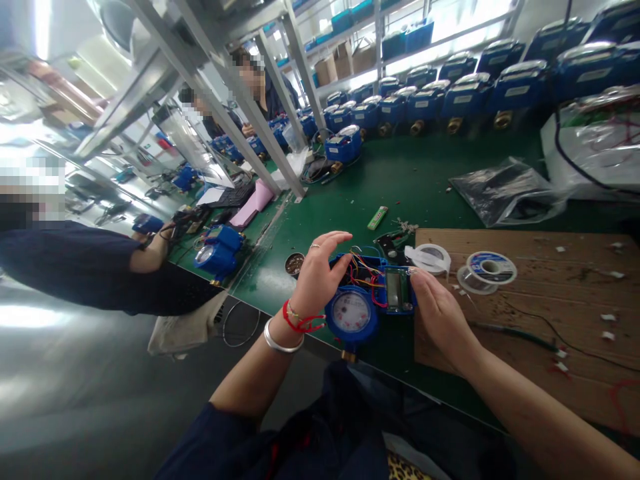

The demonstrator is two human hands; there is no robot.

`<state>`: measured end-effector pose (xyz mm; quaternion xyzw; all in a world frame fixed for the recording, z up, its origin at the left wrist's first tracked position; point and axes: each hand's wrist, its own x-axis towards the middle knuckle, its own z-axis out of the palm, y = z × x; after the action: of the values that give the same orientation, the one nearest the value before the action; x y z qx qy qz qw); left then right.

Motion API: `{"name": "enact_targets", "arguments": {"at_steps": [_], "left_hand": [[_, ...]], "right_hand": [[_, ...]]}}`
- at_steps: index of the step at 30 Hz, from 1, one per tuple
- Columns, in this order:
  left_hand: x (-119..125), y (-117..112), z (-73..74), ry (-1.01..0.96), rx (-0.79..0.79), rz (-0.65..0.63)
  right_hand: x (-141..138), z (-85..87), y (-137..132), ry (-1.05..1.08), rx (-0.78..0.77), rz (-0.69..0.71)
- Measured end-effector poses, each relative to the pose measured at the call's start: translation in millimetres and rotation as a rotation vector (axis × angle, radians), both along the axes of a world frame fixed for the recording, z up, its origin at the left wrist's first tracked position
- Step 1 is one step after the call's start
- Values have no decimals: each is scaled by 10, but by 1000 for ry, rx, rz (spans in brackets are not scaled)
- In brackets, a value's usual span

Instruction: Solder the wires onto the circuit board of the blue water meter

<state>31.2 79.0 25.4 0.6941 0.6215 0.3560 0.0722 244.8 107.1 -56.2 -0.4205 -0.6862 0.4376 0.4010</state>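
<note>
A blue water meter (351,313) lies at the bench edge in front of me, its round dial facing up and its electronics box open. Coloured wires (363,272) run from the box to a display module (397,291) on its right side. My right hand (443,313) grips that module by its right edge; some fingers are hidden. Above the left side of the box, my left hand (320,277) has its fingers stretched out, with the thumb apart from them near the wires. It appears to hold nothing. A small round tin (295,265) stands just left of this hand.
Right of the meter, solder spools (487,272) and a white tape roll (430,259) rest on or by a cardboard sheet (540,293). Pliers (393,247) lie behind the box. Several blue meters (467,93) line the back. A co-worker (90,267) sits at left.
</note>
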Motion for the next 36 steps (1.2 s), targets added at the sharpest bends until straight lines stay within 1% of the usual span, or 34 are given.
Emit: {"name": "enact_targets", "arguments": {"at_steps": [5, 8, 16, 19, 22, 24, 26, 28, 30, 33, 36], "left_hand": [[35, -16, 28, -76, -86, -48], [43, -41, 41, -112, -109, -17], [-24, -76, -41, -207, -81, 41], [-2, -99, -45, -216, -48, 33], [85, -168, -18, -171, 35, 33], [168, -241, 8, -94, 88, 39], [250, -319, 33, 3, 109, 17], [317, -384, 47, 71, 95, -21], [359, -424, 48, 92, 54, -44], [384, -442, 35, 94, -1, -40], [388, -439, 17, 104, -21, -45]], "right_hand": [[-7, 20, -5, 19, 4, 10], [-12, 20, -2, 25, 10, 7], [-8, 57, 1, 44, 23, 14], [-6, 83, -9, 33, 24, 28], [-1, 105, -15, 17, 73, 23], [10, 122, -18, 7, 105, 15], [25, 144, -25, -3, 121, 12], [40, 168, -38, -9, 134, -2], [52, 188, -52, -7, 147, -20], [59, 201, -68, 3, 152, -30], [60, 201, -72, 7, 148, -27]]}}
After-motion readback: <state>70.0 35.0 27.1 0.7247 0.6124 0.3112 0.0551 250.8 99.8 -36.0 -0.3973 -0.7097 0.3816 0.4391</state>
